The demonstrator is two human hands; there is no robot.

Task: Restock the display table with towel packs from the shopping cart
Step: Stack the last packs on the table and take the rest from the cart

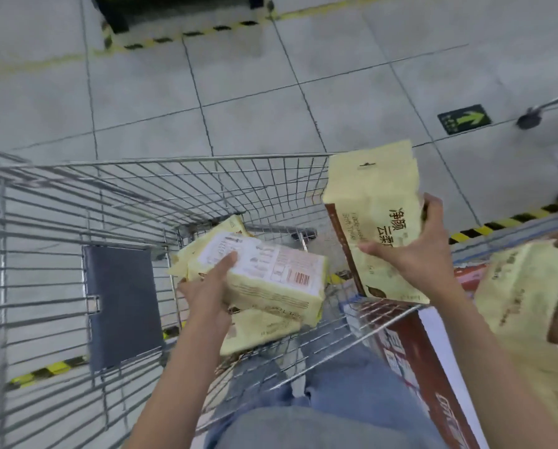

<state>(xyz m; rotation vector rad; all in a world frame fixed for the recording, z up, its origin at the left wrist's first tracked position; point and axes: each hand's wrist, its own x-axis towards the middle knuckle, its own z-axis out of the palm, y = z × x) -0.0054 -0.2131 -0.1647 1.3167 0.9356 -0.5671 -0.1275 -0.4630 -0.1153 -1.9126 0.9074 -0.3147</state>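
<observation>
A wire shopping cart (76,202) stands in front of me, seen from above. Pale yellow towel packs lie in its right corner. My left hand (209,286) grips the top pack (271,273), label side up, over another pack (258,332) that lies beneath. My right hand (414,251) holds a second yellow towel pack (375,215) upright above the cart's right rim, printed front toward me. More yellow packs (530,303) lie on the display table at the right edge, blurred.
A brown and red carton side (410,351) runs along the cart's right flank. A dark flap (122,303) lies inside the cart at the left. Grey tiled floor with yellow-black hazard tape (504,222) and a green arrow sign (464,118) lies beyond.
</observation>
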